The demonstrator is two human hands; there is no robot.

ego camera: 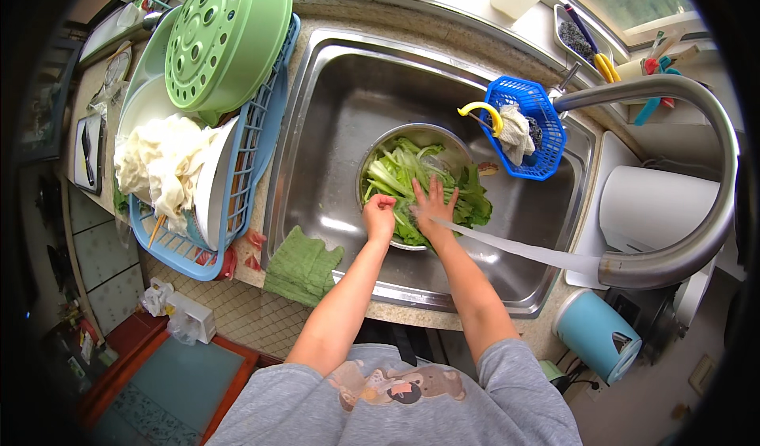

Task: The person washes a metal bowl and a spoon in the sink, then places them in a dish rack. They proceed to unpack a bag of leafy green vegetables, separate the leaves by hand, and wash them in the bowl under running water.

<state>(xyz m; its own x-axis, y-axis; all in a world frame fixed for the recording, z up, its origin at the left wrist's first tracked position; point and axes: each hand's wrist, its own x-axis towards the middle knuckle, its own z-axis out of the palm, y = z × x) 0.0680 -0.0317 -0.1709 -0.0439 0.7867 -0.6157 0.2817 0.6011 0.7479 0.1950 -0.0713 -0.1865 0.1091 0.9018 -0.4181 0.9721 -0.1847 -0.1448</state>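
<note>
A round stainless steel bowl (363, 192) full of leafy greens (389, 173) sits in the steel sink. Some leaves hang over the bowl's right rim. My right hand (432, 208) lies palm down on the greens, fingers spread. Running water (522, 251) from the curved faucet (729, 173) lands on that hand. At the bowl's near left side, my left hand (379, 215) has its fingers curled in; whether anything is pinched in them is hidden.
A blue plastic basket (543, 158) with a rag and scrubber hangs below the faucet base. Left of the sink, a light blue dish rack (240, 179) bears a green colander (249, 48) and white cloth (163, 161). A green towel (303, 265) drapes over the counter's front edge.
</note>
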